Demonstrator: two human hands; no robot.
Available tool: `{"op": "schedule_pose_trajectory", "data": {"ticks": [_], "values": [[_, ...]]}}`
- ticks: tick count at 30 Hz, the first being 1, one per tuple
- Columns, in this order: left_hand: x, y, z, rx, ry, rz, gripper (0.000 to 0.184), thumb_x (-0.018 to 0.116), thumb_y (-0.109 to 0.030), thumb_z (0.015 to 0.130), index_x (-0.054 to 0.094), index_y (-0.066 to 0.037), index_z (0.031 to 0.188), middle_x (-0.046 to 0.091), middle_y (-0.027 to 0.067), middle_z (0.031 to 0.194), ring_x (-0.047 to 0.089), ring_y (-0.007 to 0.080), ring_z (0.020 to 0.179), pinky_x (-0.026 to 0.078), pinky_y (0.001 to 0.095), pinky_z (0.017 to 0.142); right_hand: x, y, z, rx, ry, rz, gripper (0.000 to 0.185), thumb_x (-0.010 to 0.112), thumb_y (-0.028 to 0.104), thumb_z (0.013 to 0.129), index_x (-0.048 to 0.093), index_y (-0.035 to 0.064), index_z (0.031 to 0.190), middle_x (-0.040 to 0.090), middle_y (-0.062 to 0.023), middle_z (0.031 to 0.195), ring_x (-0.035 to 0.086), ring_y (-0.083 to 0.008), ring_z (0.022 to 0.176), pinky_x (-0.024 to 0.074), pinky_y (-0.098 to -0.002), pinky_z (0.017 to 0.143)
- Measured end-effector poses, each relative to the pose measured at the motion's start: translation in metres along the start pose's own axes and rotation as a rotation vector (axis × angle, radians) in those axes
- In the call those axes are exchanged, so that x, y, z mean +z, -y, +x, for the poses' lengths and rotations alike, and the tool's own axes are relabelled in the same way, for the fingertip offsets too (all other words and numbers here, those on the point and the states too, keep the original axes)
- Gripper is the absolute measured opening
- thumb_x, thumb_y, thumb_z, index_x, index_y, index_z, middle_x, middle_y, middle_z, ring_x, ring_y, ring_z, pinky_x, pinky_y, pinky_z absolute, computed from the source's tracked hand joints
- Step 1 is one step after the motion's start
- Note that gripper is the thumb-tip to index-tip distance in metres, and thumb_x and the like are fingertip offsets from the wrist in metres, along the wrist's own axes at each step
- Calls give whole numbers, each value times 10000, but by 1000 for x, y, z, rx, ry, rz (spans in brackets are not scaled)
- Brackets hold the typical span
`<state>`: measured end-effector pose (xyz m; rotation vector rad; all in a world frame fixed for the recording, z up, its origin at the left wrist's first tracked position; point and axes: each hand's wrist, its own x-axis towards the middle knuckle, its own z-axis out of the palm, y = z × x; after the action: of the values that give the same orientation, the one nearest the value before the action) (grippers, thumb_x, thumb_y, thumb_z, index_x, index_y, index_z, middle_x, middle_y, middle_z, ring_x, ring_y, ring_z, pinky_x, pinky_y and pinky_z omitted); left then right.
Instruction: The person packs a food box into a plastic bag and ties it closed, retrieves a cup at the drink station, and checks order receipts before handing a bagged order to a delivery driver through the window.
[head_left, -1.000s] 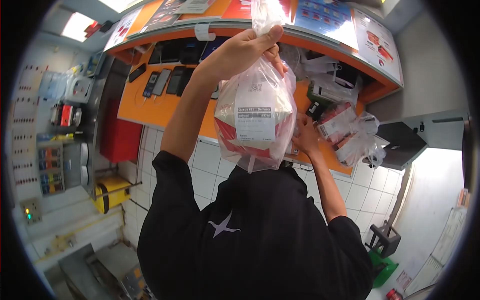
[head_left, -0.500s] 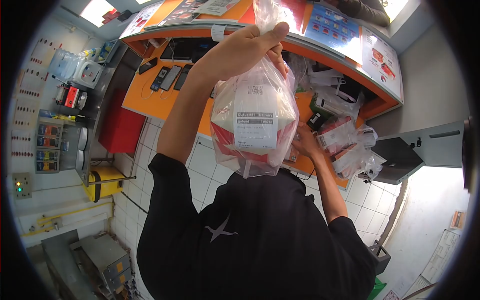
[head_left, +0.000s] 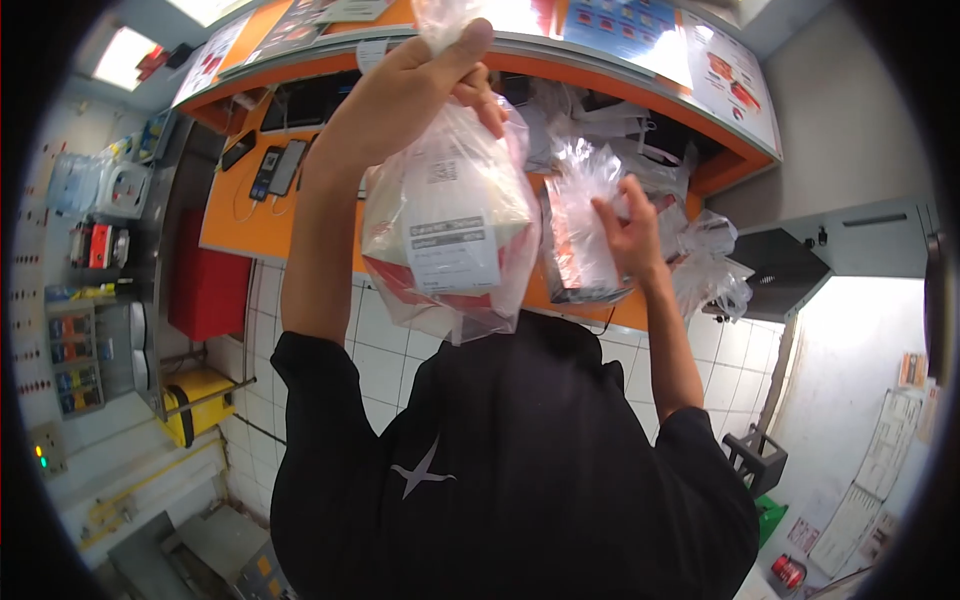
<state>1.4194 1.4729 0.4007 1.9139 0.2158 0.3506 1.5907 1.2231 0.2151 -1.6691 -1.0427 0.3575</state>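
Observation:
My left hand (head_left: 440, 75) is closed around the gathered neck of a clear plastic bag. In the bag hangs a white and red food box (head_left: 400, 275), with a printed order label (head_left: 450, 250) and a QR code on its front. My right hand (head_left: 635, 230) is curled, with bent fingers and thumb at the crumpled top of a second clear bag. This bag holds a dark-edged box with an orange-red side (head_left: 568, 250), just right of the first bag. My right fingers partly hide where they meet the plastic.
An orange counter (head_left: 228, 222) carries phones (head_left: 275, 170) on the left. Several more bagged items (head_left: 705, 265) lie on the right. Posters (head_left: 740, 75) cover the raised ledge. A red bin (head_left: 208, 285) and a yellow bin (head_left: 205, 395) stand at the left.
The second bagged box has come up beside the first, with my right hand at its top. The first bag and my left hand have shifted left in view.

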Motion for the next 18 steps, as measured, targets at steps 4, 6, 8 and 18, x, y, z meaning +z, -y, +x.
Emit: {"op": "schedule_pose_trajectory", "data": {"ticks": [4, 6, 8, 18], "values": [[6, -6, 1, -104, -82, -106, 559, 480, -477, 1027, 477, -91, 622, 650, 136, 665, 639, 198, 772, 459, 325, 839, -36, 83, 37, -84, -129, 102, 175, 640, 69, 938, 490, 7, 1006, 625, -70, 825, 581, -59, 742, 508, -262, 567], [3, 1, 6, -100, -76, -149, 613, 405, -523, 1040, 458, -108, 592, 667, 115, 653, 668, 191, 792, 486, 338, 841, -51, 117, 51, -76, -204, -33, 139, 630, 101, 955, 511, 34, 981, 592, -25, 858, 529, -46, 788, 467, -221, 650], [7, -3, 6, -154, -150, -185, 612, 412, -521, 1038, 450, -108, 588, 657, 121, 644, 668, 205, 800, 489, 345, 849, -64, 138, 63, -122, -251, -203, 175, 643, 150, 946, 527, 27, 991, 608, -44, 856, 542, -61, 776, 473, -249, 666], [14, 7, 0, -106, -187, -167, 598, 402, -450, 1062, 425, -100, 577, 640, 127, 624, 664, 215, 819, 481, 341, 817, -63, 163, 66, -280, -300, -408, 210, 653, 97, 902, 493, 1, 998, 561, -138, 786, 565, -163, 661, 454, -275, 586]]}}
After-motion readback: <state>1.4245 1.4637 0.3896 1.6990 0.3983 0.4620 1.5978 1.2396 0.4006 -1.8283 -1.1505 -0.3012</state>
